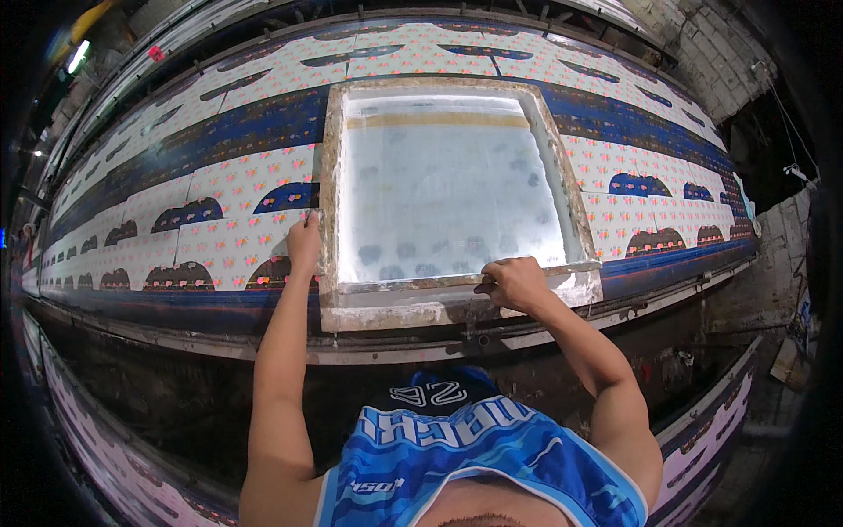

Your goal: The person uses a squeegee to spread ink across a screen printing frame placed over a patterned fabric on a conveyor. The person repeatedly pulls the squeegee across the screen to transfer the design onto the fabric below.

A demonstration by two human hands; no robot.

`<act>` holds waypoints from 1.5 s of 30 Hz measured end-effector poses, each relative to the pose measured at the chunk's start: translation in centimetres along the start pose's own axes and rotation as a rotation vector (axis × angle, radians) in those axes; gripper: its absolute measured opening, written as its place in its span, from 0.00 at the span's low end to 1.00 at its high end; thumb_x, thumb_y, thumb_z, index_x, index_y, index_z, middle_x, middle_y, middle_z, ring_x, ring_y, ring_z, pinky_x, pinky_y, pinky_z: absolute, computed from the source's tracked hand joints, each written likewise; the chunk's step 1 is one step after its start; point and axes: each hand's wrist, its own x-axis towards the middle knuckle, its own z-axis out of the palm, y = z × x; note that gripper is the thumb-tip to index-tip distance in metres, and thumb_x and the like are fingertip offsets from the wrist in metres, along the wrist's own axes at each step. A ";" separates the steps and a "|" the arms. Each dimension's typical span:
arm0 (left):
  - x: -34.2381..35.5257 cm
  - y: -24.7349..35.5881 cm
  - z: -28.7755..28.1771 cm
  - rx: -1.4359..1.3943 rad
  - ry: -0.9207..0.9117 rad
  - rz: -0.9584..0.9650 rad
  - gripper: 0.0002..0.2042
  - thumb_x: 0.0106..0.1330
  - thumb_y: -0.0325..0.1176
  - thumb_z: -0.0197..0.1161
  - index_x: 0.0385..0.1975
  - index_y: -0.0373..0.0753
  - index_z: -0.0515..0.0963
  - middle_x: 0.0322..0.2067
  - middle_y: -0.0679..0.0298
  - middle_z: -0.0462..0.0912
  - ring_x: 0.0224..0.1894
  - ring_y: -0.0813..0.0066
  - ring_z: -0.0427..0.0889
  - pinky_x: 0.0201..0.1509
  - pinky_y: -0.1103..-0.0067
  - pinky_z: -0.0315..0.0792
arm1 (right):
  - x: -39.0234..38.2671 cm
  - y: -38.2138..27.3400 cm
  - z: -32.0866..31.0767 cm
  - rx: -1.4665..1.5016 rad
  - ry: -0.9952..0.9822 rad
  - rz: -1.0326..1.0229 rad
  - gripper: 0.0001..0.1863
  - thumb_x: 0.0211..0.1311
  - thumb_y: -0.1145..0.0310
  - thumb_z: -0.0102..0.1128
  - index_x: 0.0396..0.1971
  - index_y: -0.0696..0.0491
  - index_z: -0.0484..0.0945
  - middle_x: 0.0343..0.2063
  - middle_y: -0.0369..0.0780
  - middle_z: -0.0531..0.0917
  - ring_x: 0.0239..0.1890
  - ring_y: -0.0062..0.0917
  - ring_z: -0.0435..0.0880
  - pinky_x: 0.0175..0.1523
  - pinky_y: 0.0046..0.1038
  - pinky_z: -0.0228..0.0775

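Observation:
A pale printing screen (439, 184) in a worn, paint-crusted rectangular frame (335, 158) lies on the long patterned printing table. A narrow bar (386, 286) crosses the screen's near end, with white paste along it. My left hand (304, 239) grips the left side of the frame, fingers closed and thumb upward. My right hand (514, 285) has its fingers curled round the bar at the near right; part of its grip is hidden.
The table carries rows of white floral-printed panels (228, 237) with dark arched shapes, between blue bands (623, 123). A metal rail (404, 351) runs along the near edge. Pink panels (711, 439) stand below at both sides. Block walls (702, 53) and cables are at the right.

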 end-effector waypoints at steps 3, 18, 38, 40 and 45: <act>-0.3 0.2 -0.1 -0.023 -0.023 -0.006 0.27 0.72 0.51 0.54 0.34 0.25 0.81 0.33 0.41 0.84 0.41 0.42 0.82 0.47 0.59 0.72 | -1.2 -0.2 0.9 0.003 0.013 0.001 0.14 0.46 0.60 0.71 0.34 0.48 0.85 0.28 0.42 0.87 0.31 0.38 0.87 0.36 0.39 0.78; -0.1 -0.9 0.5 -0.009 0.026 0.007 0.27 0.74 0.51 0.53 0.34 0.25 0.79 0.33 0.39 0.82 0.40 0.40 0.81 0.47 0.59 0.71 | 12.1 6.4 3.2 -0.075 0.290 -0.115 0.17 0.37 0.66 0.69 0.31 0.53 0.77 0.33 0.40 0.82 0.39 0.37 0.84 0.42 0.40 0.79; -0.8 0.7 -0.1 -0.029 0.049 -0.071 0.22 0.73 0.45 0.56 0.30 0.26 0.76 0.27 0.44 0.79 0.32 0.49 0.77 0.41 0.63 0.68 | 37.2 16.3 -7.0 -0.123 0.241 -0.018 0.18 0.52 0.50 0.70 0.31 0.49 0.85 0.26 0.45 0.86 0.31 0.43 0.86 0.37 0.44 0.76; -0.7 0.4 0.0 -0.049 0.041 -0.073 0.22 0.73 0.45 0.57 0.30 0.26 0.76 0.27 0.44 0.79 0.31 0.51 0.77 0.41 0.63 0.68 | 37.8 16.8 -7.2 -0.121 0.216 -0.001 0.20 0.52 0.48 0.70 0.31 0.50 0.86 0.26 0.46 0.86 0.32 0.43 0.86 0.38 0.44 0.77; -0.8 0.3 0.0 -0.078 0.044 -0.079 0.22 0.73 0.45 0.57 0.30 0.25 0.76 0.27 0.45 0.79 0.31 0.52 0.77 0.40 0.63 0.68 | 38.0 17.5 -5.4 -0.143 0.199 -0.013 0.23 0.52 0.45 0.70 0.32 0.52 0.86 0.27 0.47 0.86 0.34 0.42 0.87 0.41 0.43 0.78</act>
